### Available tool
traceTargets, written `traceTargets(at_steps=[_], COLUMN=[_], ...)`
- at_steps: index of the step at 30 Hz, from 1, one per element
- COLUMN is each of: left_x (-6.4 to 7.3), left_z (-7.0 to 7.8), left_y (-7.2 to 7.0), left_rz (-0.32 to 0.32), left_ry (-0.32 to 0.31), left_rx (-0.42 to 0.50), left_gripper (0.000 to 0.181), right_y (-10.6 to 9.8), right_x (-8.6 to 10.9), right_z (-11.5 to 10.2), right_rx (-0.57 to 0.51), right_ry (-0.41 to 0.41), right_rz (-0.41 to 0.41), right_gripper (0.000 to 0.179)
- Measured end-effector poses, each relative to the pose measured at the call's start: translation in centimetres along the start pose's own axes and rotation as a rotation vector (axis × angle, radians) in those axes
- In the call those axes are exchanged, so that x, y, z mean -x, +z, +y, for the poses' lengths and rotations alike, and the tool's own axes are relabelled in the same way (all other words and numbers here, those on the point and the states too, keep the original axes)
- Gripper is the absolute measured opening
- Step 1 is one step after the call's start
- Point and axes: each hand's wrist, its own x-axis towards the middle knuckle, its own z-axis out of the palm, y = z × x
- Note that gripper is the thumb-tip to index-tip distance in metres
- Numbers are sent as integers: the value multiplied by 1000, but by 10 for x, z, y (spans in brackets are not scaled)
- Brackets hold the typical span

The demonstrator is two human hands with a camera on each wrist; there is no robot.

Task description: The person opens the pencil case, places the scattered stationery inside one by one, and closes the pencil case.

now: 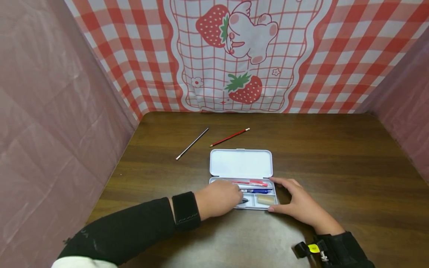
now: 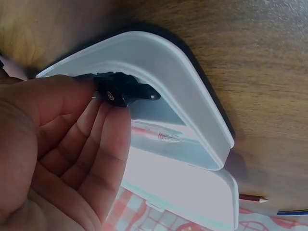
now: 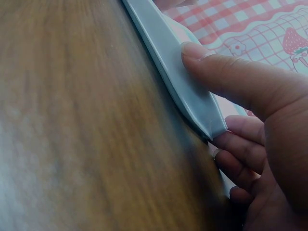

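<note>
A white pencil case [image 1: 241, 163] lies with its lid folded back on the table. My left hand [image 1: 219, 198] reaches into its left part and pinches a small black tool with a screw [image 2: 118, 90] between thumb and fingers; its exact kind is unclear. My right hand [image 1: 298, 204] grips the case's right end, thumb on the near side and fingers around the far corner. Inside the case are a red pen [image 1: 258, 183], a blue pen [image 1: 260, 191] and a beige eraser [image 1: 266, 200]. The left hand hides the tray's left part.
Behind the case, a silver-grey pencil [image 1: 192, 144] and a red pencil [image 1: 229, 137] lie on the wooden table [image 1: 335, 156]. A checked strawberry cloth [image 1: 140, 48] hangs along the back edge, with pink cloth [image 1: 50, 111] at the sides.
</note>
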Motion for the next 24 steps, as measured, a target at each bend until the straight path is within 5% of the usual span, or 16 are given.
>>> traceTargets(at_steps=[9,17,24], left_x=[4,14,22], left_z=[-15,-65,-125], left_y=[-10,-28,-5], left_rz=[40,112,199], left_ry=[-49,-299,-540], left_rx=[42,73,173], left_gripper=[25,22,22], right_y=[1,0,0], right_x=[0,1,1], right_z=[3,3,2], right_rx=[1,5,1], right_ry=[16,26,15], right_rz=[-4,-14,-8], right_gripper=[89,90,89])
